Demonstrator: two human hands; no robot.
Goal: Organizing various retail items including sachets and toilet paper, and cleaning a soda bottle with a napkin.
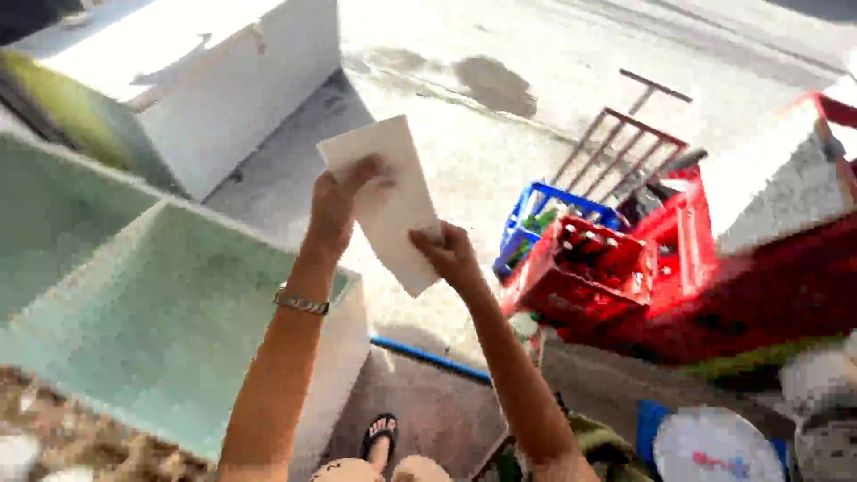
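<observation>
Both arms raised, extended forward. Left hand (335, 210) fingers grip white sheet (390, 192) upper edge; right hand (451, 254) fingers pinch lower edge. Red crates (589, 272) right.

Red and blue bottle crates (585, 268), right.

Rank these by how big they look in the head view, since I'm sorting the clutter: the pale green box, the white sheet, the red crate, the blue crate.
1. Pale green box, though nearness to the camera inflates it.
2. Red crate.
3. White sheet, held by the left hand and right hand; close to the red crate, so unsure.
4. Blue crate, partly hidden.
</observation>
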